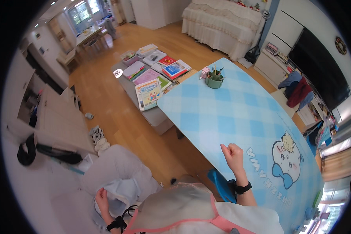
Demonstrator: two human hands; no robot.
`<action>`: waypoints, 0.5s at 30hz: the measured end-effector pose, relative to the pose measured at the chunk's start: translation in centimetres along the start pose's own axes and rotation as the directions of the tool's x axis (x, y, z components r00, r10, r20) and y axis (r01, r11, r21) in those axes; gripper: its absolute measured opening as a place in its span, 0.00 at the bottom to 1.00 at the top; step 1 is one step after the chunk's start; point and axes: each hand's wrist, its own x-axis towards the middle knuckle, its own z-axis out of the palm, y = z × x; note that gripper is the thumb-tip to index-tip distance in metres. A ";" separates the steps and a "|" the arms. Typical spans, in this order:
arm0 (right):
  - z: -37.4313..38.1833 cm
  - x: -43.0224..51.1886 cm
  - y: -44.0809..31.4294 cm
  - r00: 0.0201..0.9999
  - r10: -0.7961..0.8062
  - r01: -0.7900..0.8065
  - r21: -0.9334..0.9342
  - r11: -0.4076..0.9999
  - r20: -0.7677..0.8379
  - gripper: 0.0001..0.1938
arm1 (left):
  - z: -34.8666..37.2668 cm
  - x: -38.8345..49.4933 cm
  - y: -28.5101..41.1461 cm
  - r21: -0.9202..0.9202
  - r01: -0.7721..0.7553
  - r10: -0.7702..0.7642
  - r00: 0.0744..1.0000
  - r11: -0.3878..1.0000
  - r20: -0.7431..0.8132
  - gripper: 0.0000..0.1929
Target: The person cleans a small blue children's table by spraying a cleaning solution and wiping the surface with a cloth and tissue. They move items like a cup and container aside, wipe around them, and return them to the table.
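My right hand (232,155), a black band on its wrist, is curled above the near edge of a table with a blue checked cover (210,117), holding nothing visible. Low at the left, my left hand (101,199) has its fingers bent, in front of a pale cloth (124,190) on a grey beanbag-like seat (120,163); nothing shows in it. Whether it touches the cloth cannot be told. A translucent apron with pink trim (175,204) covers my front. On the table's far end stand a green brush holder (214,81) with brushes and a small pink object (204,72).
A low grey bench (125,84) bears books and papers (149,93) beyond the table. A blue chair (219,185) stands at the table's near side. Shoes (98,136) lie on the wooden floor by a white cabinet (61,117). Clothes (299,92) hang below a television (318,67).
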 end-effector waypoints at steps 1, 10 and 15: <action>1.0 0.8 -0.1 0.999 0.024 -0.026 -0.037 0.999 -0.039 0.24 | 0.7 3.3 1.2 0.013 -0.002 0.002 1.000 1.000 0.025 0.14; 15.8 14.3 3.5 0.976 0.087 -0.108 -0.099 0.989 -0.200 0.24 | 4.8 25.5 3.8 0.002 0.065 -0.065 0.998 0.998 -0.006 0.10; 27.7 29.7 -0.6 0.999 -0.028 0.028 0.034 0.999 -0.020 0.26 | 0.9 28.1 5.7 -0.052 0.079 -0.091 0.952 0.995 -0.293 0.10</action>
